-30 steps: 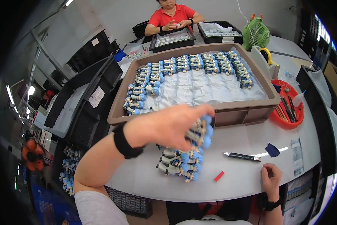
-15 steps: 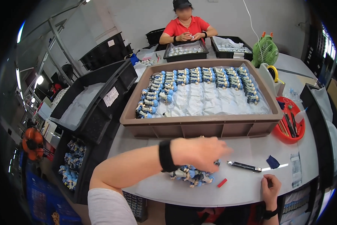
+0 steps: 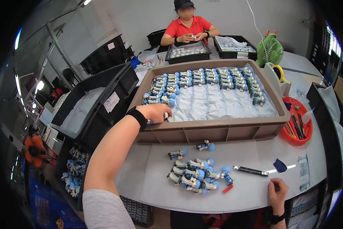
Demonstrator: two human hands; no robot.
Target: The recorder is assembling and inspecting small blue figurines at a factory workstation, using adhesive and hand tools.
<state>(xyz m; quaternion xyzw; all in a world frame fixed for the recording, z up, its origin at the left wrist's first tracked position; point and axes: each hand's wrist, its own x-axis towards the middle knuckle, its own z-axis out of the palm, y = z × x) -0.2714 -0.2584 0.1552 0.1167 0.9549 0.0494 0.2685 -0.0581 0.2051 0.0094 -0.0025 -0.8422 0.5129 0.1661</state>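
My left hand (image 3: 156, 113) reaches over the near rim of a brown tray (image 3: 202, 132), at its left end. Its fingers are bent downward and closed, and what they hold is hidden behind the hand and the rim. Rows of small blue-haired toy figures (image 3: 199, 77) lie on white lining along the tray's back and sides. On the table in front, more figures (image 3: 194, 175) lie in a loose pile, with a few apart from it. My right hand (image 3: 278, 192) rests at the table's near edge, fingers curled, with nothing seen in it.
A black pen-like tool (image 3: 251, 171), a dark blue scrap (image 3: 280, 165) and a red piece (image 3: 228, 189) lie on the table. At right stand a red basket (image 3: 308, 131) of tools and a green fan (image 3: 270, 49). Black bins (image 3: 99, 101) stand left. A person (image 3: 188, 28) works opposite.
My left hand has moved from above the pile on the table, up and left into the tray's near left corner. The pile is now uncovered. My right hand has stayed about where it was.
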